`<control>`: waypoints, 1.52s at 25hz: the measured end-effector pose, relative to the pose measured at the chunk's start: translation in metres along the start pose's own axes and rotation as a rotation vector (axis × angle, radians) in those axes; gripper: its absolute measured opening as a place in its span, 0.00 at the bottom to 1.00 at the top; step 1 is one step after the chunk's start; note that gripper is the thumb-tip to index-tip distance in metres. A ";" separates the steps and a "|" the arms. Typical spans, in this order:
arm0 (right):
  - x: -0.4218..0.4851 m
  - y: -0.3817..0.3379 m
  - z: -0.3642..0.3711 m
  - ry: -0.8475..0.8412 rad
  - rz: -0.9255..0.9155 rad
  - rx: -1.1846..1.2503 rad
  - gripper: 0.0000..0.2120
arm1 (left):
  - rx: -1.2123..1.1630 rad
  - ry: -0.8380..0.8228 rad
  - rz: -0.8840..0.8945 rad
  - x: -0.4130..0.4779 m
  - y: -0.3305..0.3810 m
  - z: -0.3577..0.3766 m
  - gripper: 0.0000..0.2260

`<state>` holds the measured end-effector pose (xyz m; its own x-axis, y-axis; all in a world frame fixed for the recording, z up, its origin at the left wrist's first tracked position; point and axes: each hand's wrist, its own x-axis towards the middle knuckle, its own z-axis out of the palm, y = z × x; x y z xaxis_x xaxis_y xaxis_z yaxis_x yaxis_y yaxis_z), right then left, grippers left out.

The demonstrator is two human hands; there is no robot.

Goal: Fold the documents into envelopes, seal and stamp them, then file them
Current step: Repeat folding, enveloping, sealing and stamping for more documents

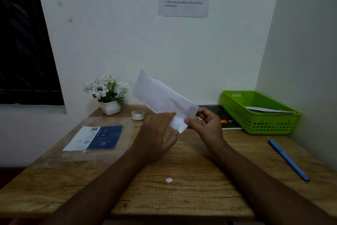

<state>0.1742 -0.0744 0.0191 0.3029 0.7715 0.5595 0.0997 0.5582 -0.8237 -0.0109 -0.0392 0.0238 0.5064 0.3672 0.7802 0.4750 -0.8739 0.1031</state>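
A white envelope (160, 95) is held tilted above the wooden desk (182, 197), its far end pointing up and left. A folded white paper (179, 124) sticks out of its lower right end. My right hand (206, 124) pinches that end between thumb and fingers. My left hand (156, 137) is beside it with its fingers stretched toward the paper; whether they touch it I cannot tell. A small white stamp-like scrap (169, 180) lies on the desk near the front.
A green basket (259, 126) with envelopes stands at the back right, a dark notebook (228, 120) next to it. A blue pen (288, 160) lies right. A tape roll (137, 115), a flower pot (109, 95) and a plastic sleeve with blue print (94, 138) are on the left.
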 end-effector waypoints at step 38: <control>0.027 0.015 -0.089 -0.017 0.503 -0.756 0.07 | -0.753 -0.263 -0.873 -0.009 -0.074 -0.021 0.18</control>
<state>0.2685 -0.0722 0.0141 0.4652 0.8779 0.1135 0.5569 -0.1906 -0.8084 -0.0654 0.0152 0.0220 0.3948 0.9105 0.1231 0.2347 -0.2294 0.9446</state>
